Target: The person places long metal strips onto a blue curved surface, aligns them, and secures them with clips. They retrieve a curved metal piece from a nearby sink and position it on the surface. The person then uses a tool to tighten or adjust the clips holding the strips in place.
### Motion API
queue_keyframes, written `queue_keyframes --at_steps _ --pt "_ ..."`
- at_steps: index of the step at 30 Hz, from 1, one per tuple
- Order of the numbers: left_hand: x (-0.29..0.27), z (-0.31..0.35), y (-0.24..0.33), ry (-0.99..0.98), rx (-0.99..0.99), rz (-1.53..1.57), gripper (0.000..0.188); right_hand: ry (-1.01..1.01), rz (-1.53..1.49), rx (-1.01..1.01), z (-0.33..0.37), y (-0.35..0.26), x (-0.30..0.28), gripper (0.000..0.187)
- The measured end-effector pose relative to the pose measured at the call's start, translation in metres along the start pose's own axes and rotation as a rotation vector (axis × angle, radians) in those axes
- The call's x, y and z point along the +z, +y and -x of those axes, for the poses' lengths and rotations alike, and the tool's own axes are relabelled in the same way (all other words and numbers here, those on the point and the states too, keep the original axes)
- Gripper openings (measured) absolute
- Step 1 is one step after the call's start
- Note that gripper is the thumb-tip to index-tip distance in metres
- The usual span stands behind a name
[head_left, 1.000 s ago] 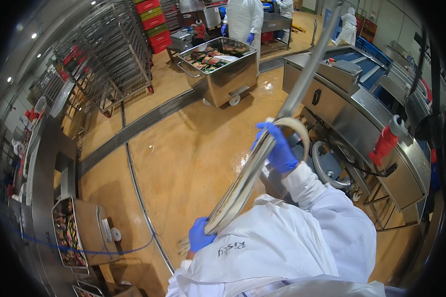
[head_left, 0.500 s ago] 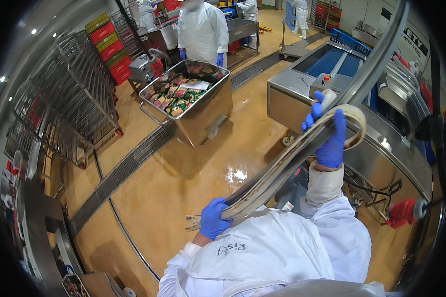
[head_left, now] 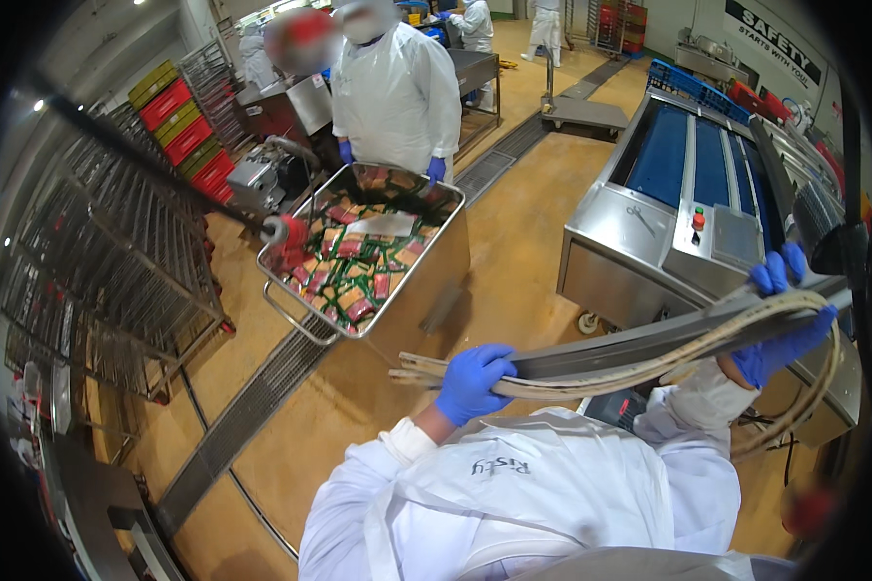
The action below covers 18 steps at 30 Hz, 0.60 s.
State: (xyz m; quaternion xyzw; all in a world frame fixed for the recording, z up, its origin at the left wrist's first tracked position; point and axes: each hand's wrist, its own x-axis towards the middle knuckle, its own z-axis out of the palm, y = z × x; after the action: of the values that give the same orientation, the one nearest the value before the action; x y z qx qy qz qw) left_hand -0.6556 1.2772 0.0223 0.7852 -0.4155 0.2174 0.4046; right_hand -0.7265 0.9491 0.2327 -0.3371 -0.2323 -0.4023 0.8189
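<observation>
Blue-gloved left hand (head_left: 475, 383) and blue-gloved right hand (head_left: 777, 354), well apart, clamp our long grey-and-cream strip bundle (head_left: 639, 357), axis left-to-right, left hand nearer its protruding tips.

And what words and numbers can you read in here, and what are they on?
I can't copy the words out, but here's where they are:
Black-and-white rectangular wall sign: two lines of big, clear letters.
White plastic apron on the person's own front: dark lettering, upside down in this view.
Red, green and tan packs in the shiny steel tub: any print is too small to read.
Numbers: none I can make out.
</observation>
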Motion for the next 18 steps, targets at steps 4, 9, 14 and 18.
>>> queue_keyframes --at_steps 4,9,14,18 --pt "0.011 -0.097 -0.068 -0.036 0.174 0.082 0.031 -0.189 -0.082 0.017 -0.047 -0.006 -0.029 0.067" --pt "0.047 -0.190 -0.135 -0.122 0.310 0.186 0.028 -0.032 0.164 -0.201 -0.076 -0.016 -0.101 0.054" --pt "0.087 -0.263 -0.194 -0.239 0.340 0.329 0.027 -0.094 0.261 -0.186 -0.121 0.060 -0.092 0.057" --pt "0.111 -0.309 -0.247 -0.275 0.352 0.333 0.031 -0.039 0.229 -0.174 -0.170 0.121 -0.096 0.062"
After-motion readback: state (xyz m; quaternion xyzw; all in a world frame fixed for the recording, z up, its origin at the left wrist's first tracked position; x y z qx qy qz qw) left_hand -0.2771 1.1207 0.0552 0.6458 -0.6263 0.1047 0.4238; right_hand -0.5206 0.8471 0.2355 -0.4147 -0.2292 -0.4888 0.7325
